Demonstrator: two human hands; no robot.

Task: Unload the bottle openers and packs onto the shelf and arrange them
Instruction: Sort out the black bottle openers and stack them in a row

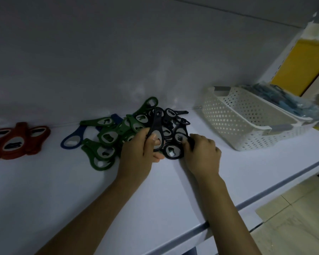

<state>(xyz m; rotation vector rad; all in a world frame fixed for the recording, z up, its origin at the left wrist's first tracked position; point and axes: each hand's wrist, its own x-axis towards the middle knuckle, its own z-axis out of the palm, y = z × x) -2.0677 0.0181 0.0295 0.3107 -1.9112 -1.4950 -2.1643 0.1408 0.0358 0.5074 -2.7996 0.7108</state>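
Note:
A heap of bottle openers lies on the white shelf (155,190): green ones (107,137) on the left, black ones (173,118) on the right, a blue one (72,138) at the heap's left edge. My left hand (138,151) grips one black opener (157,129) and holds it upright over the heap. My right hand (201,153) pinches another black opener (180,133) at the heap's right side. Red openers (17,140) lie in a group at the far left.
A white perforated basket (238,122) stands on the shelf to the right, with a second basket behind it holding light blue packs (287,100). The shelf's front edge (247,203) runs diagonally at the right; tiled floor shows below.

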